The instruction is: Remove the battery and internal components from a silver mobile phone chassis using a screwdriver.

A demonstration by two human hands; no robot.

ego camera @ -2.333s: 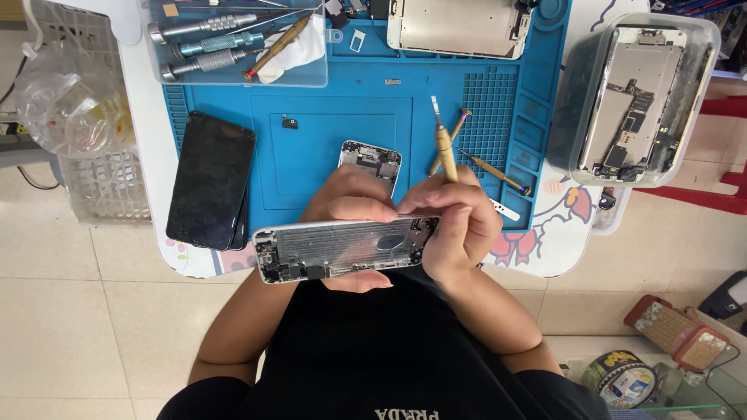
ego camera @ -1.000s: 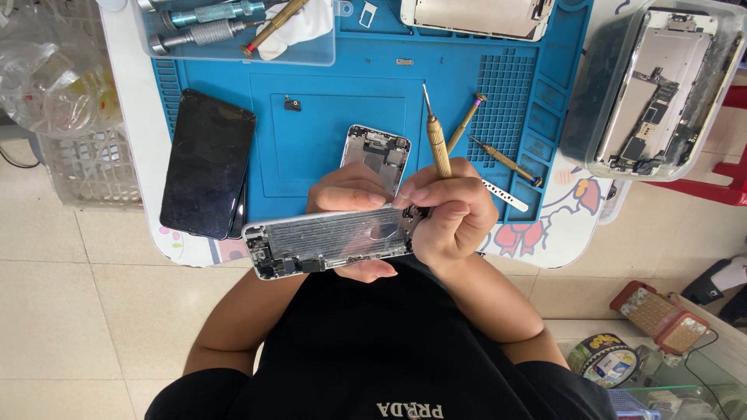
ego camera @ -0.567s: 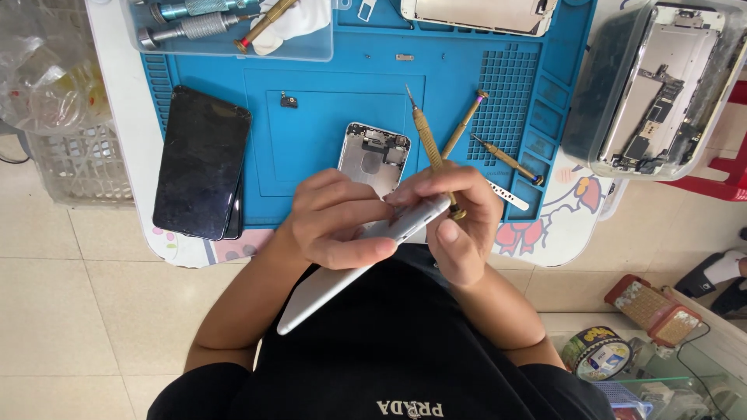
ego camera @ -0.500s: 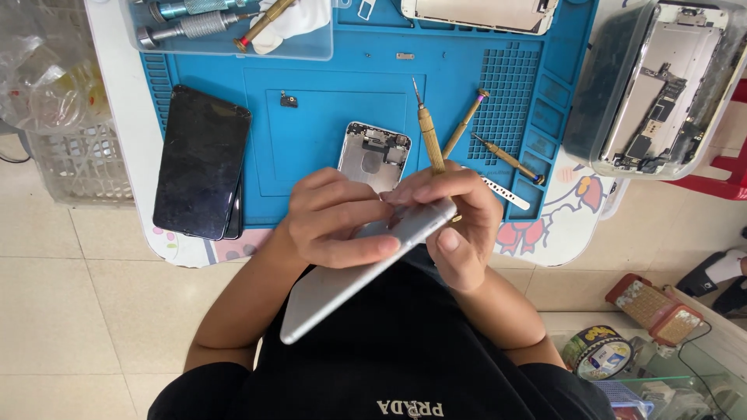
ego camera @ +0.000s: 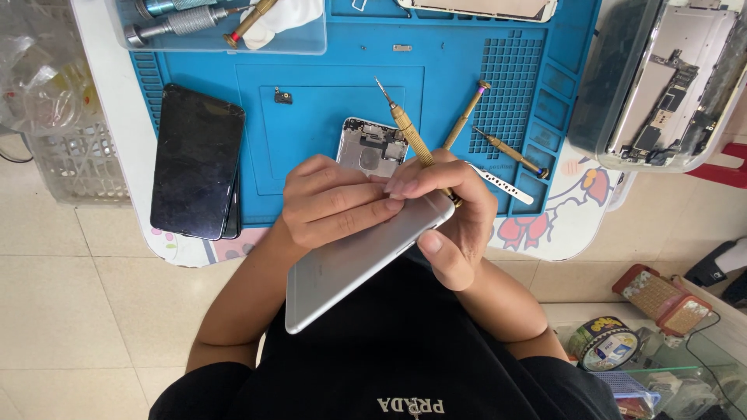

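Both hands hold a silver phone body (ego camera: pixel 342 268) over my lap, its smooth back facing up and tilted down to the left. My left hand (ego camera: pixel 331 204) grips its upper edge with the fingers curled over it. My right hand (ego camera: pixel 455 225) holds the phone's right end, thumb on the edge, and also pinches a brass screwdriver (ego camera: pixel 408 132) whose tip points up and left. Just beyond my fingers a small silver metal phone part (ego camera: pixel 369 145) lies on the blue work mat (ego camera: pixel 327 101).
A black phone screen (ego camera: pixel 196 159) lies on the mat's left edge. Two more brass screwdrivers (ego camera: pixel 465 117) (ego camera: pixel 510 152) and a white pry tool (ego camera: pixel 506 185) lie at right. A clear tray with tools (ego camera: pixel 210 23) sits at the back left, a clear tray of phone boards (ego camera: pixel 669 85) at right.
The phone body was held open side up and level; it has been flipped so its smooth back faces up and its left end has swung down toward my lap.
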